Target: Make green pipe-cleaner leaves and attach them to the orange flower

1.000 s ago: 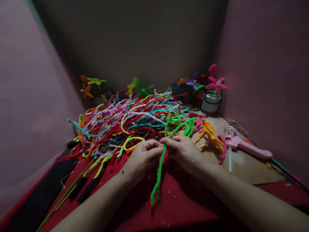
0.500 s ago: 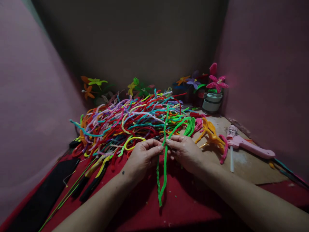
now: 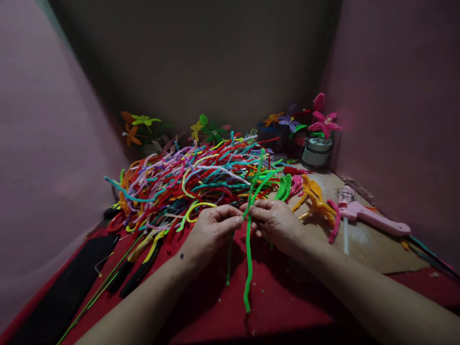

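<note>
Green pipe cleaners (image 3: 247, 268) cross between my two hands, their upper ends rising over the heap and their lower ends hanging down apart. My left hand (image 3: 217, 227) pinches one strand at the crossing, thumb against forefinger. On the other side my right hand (image 3: 275, 223) is closed on the green pipe cleaners too, its fingertips close to those of the left. Behind my hands lies a big heap of pipe cleaners (image 3: 201, 172) in many colours. Bent green loops (image 3: 283, 188) lie just beyond my right hand.
Right, on a cardboard sheet (image 3: 373, 254), sit a pink glue gun (image 3: 377, 220) and orange pipe-cleaner shapes (image 3: 312, 196). Left are yellow-black pliers (image 3: 143, 268), green stems (image 3: 97, 297) and a black flat object (image 3: 72, 282). Pipe-cleaner flowers (image 3: 325, 123) stand along the back; pink walls flank the table.
The lower ends of the green pipe cleaners, which met in a point, now hang apart. Their upper ends have tilted to the right. Both hands stay nearly in place.
</note>
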Tool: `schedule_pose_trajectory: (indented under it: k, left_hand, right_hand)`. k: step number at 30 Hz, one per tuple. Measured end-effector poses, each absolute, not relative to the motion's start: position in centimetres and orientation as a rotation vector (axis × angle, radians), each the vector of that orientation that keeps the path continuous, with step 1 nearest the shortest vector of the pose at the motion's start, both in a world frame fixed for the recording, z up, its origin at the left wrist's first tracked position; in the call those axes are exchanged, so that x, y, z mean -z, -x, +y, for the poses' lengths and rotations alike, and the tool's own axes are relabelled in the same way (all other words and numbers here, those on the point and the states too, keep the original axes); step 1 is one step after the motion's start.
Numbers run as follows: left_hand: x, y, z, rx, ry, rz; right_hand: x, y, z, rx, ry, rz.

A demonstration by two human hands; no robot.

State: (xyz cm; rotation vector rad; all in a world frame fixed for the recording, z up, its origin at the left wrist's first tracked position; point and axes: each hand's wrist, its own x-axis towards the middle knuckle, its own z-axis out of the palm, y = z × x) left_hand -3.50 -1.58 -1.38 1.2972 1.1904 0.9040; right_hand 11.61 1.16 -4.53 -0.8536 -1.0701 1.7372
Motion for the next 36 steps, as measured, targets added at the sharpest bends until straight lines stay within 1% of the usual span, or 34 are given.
schedule_pose_trajectory:
  k: [5, 12, 19, 25, 31, 36]
  left_hand:
    - [1.2, 4.1, -1.2, -0.793, -1.469, 1.172]
    - [1.6, 3.9, -1.1, -0.885, -1.264, 1.085]
    - [1.8, 3.7, -1.2, -0.861, -1.202, 0.977]
    - [1.6, 3.2, -1.6, -0.887, -1.096, 0.878]
    - [1.1, 3.0, -1.8, -0.937, -1.076, 0.986]
    - [1.2, 3.2, -1.6, -0.917, -0.977, 0.955]
  right_hand:
    - [4.2, -11.7, 0.9, -1.842, 0.732, -1.047]
    - [4.5, -11.5, 0.7, -1.887, 0.748, -0.989]
    - [4.0, -11.3, 0.6, -1.993, 0.714, -0.773]
    - [4.0, -11.6, 0.6, -2.056, 0.697, -0.894]
    - [4.2, -11.8, 0.5, -2.074, 0.626, -0.879]
    - [4.2, -12.0, 0.6, -2.098, 0.528, -0.864]
